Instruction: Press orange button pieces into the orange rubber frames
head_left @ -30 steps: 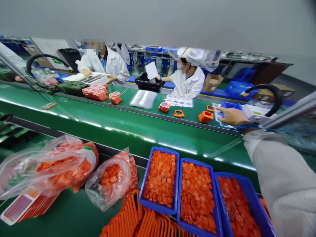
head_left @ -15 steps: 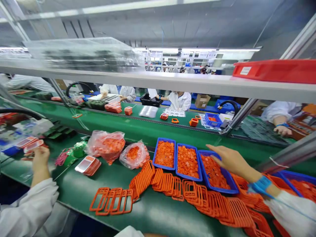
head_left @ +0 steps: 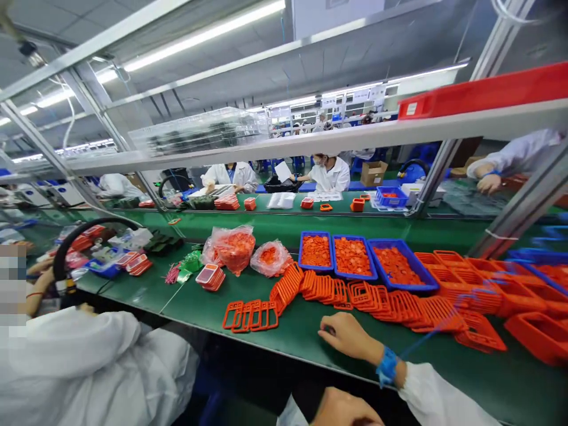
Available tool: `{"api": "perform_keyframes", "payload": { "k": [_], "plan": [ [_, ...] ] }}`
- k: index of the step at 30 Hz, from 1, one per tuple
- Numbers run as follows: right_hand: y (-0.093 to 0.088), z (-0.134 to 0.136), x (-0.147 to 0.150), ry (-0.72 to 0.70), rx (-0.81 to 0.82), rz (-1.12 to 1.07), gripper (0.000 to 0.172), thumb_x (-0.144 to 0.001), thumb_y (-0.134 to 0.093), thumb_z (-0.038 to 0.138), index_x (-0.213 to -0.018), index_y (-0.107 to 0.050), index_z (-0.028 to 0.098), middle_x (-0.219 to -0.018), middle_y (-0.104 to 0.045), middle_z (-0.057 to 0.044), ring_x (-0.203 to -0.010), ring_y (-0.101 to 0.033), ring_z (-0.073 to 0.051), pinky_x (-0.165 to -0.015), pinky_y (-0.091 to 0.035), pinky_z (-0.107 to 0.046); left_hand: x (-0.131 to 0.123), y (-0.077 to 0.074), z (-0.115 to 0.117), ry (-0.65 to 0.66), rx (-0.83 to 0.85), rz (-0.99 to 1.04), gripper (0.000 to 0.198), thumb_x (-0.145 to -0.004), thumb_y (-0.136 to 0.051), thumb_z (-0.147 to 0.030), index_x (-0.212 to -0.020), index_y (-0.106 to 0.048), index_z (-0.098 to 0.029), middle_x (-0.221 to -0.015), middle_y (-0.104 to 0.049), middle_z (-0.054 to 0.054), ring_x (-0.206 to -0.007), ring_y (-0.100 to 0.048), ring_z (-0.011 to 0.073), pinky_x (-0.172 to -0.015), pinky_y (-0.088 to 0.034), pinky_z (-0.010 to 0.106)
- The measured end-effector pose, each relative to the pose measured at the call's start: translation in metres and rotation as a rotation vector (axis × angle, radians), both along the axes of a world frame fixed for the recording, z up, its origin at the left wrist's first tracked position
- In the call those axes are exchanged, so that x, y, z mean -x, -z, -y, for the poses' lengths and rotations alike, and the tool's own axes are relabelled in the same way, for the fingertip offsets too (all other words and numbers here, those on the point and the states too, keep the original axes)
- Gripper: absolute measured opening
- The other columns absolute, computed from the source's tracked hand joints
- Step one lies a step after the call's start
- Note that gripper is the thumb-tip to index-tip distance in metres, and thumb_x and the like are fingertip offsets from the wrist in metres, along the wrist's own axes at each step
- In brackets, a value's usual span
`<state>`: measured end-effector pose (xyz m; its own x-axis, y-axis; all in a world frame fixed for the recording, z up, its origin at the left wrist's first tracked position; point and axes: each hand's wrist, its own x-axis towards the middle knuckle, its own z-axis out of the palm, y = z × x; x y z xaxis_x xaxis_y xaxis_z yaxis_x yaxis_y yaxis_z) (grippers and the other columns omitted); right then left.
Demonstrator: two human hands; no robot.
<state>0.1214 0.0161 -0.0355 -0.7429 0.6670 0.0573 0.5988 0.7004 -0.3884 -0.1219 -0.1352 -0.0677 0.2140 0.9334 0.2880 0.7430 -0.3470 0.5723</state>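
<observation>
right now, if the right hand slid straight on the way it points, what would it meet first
Probably the flat row of orange rectangular plastic frames, across bare green table surface from the right hand; depth is unclear.

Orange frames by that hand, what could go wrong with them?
The right hand rests on the table near the orange frames lying by the front edge; a nudge might push them off. The blue cord from the wrist strap passes over the leaning frames and could snag them.
</observation>
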Motion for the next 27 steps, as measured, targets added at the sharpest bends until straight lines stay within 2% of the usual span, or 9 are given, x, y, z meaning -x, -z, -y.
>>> {"api": "perform_keyframes", "payload": {
  "k": [3, 6, 7, 9, 12, 15, 19, 23, 27],
  "plan": [
    [0.028, 0.005, 0.017, 0.041, -0.011, 0.009, 0.021, -0.093, -0.059, 0.032, -0.081, -0.070, 0.020, -0.078, -0.074, -0.004, -0.076, -0.069, -0.018, -0.065, -0.032, -0.027, -0.001, 0.009, 0.016, -0.007, 0.023, -0.001, 0.023, -0.093, -0.066, -0.037, -0.116, -0.066, -0.034, -0.119, -0.068, 0.008, -0.105, -0.065, 0.0245, -0.076, -0.059, 0.039],
    [0.043, 0.010, 0.017, 0.092, -0.037, 0.002, 0.029, -0.098, -0.052, 0.031, -0.077, -0.066, 0.018, -0.076, -0.073, -0.005, -0.074, -0.069, -0.018, -0.063, -0.028, -0.028, 0.023, 0.009, 0.018, -0.128, -0.019, 0.047, 0.021, -0.095, -0.058, -0.035, -0.113, -0.068, -0.030, -0.100, -0.073, 0.009, -0.085, -0.069, 0.0251, -0.067, -0.060, 0.042],
    [0.045, 0.011, 0.014, 0.108, -0.046, -0.003, 0.030, -0.099, -0.050, 0.031, -0.076, -0.065, 0.018, -0.076, -0.073, -0.005, -0.075, -0.069, -0.018, -0.063, -0.027, -0.028, 0.038, 0.006, 0.017, -0.257, -0.087, 0.080, 0.022, -0.096, -0.055, -0.036, -0.112, -0.069, -0.028, -0.099, -0.073, 0.010, -0.086, -0.069, 0.0257, -0.070, -0.060, 0.044],
    [0.047, 0.012, 0.009, 0.132, -0.053, -0.013, 0.031, -0.099, -0.050, 0.031, -0.075, -0.064, 0.018, -0.076, -0.073, -0.004, -0.075, -0.069, -0.019, -0.062, -0.026, -0.029, 0.074, 0.001, 0.010, -0.481, -0.248, 0.031, 0.037, -0.091, -0.062, -0.041, -0.122, -0.065, -0.022, -0.122, -0.068, 0.015, -0.112, -0.065, 0.0322, -0.092, -0.057, 0.053],
    [0.047, 0.012, 0.003, 0.163, -0.048, -0.028, 0.029, -0.098, -0.052, 0.031, -0.074, -0.064, 0.019, -0.075, -0.073, -0.003, -0.074, -0.069, -0.019, -0.062, -0.024, -0.029, 0.125, -0.003, -0.006, -0.589, -0.267, -0.221, 0.066, -0.083, -0.070, -0.051, -0.139, -0.056, -0.020, -0.149, -0.051, 0.020, -0.135, -0.051, 0.0388, -0.110, -0.043, 0.062],
    [0.047, 0.015, 0.000, 0.195, -0.033, -0.049, 0.028, -0.097, -0.053, 0.031, -0.073, -0.064, 0.019, -0.074, -0.073, -0.002, -0.073, -0.069, -0.018, -0.061, -0.022, -0.030, 0.151, 0.004, -0.026, -0.512, -0.196, -0.447, 0.082, -0.076, -0.072, -0.061, -0.145, -0.052, -0.021, -0.159, -0.038, 0.022, -0.143, -0.040, 0.0431, -0.112, -0.039, 0.063],
    [0.046, 0.018, -0.002, 0.219, 0.013, -0.084, 0.026, -0.096, -0.055, 0.029, -0.074, -0.064, 0.020, -0.076, -0.074, -0.002, -0.074, -0.070, -0.018, -0.061, -0.023, -0.030, 0.158, 0.018, -0.047, -0.390, -0.153, -0.604, 0.090, -0.075, -0.070, -0.069, -0.150, -0.048, -0.024, -0.162, -0.033, 0.022, -0.146, -0.038, 0.0439, -0.113, -0.035, 0.065],
    [0.046, 0.017, -0.005, 0.242, 0.089, -0.137, 0.026, -0.095, -0.055, 0.029, -0.072, -0.063, 0.020, -0.074, -0.073, -0.001, -0.073, -0.069, -0.017, -0.062, -0.024, -0.029, 0.160, 0.028, -0.063, -0.299, -0.154, -0.646, 0.086, -0.079, -0.066, -0.069, -0.150, -0.049, -0.024, -0.159, -0.038, 0.021, -0.142, -0.044, 0.0415, -0.111, -0.041, 0.061],
    [0.050, 0.014, -0.005, 0.261, 0.143, -0.201, 0.027, -0.094, -0.056, 0.029, -0.069, -0.060, 0.020, -0.070, -0.071, 0.000, -0.068, -0.068, -0.015, -0.061, -0.024, -0.028, 0.159, 0.027, -0.078, -0.237, -0.154, -0.628, 0.081, -0.080, -0.065, -0.067, -0.148, -0.050, -0.026, -0.152, -0.051, 0.016, -0.134, -0.054, 0.0365, -0.108, -0.046, 0.053]
  ]
}}
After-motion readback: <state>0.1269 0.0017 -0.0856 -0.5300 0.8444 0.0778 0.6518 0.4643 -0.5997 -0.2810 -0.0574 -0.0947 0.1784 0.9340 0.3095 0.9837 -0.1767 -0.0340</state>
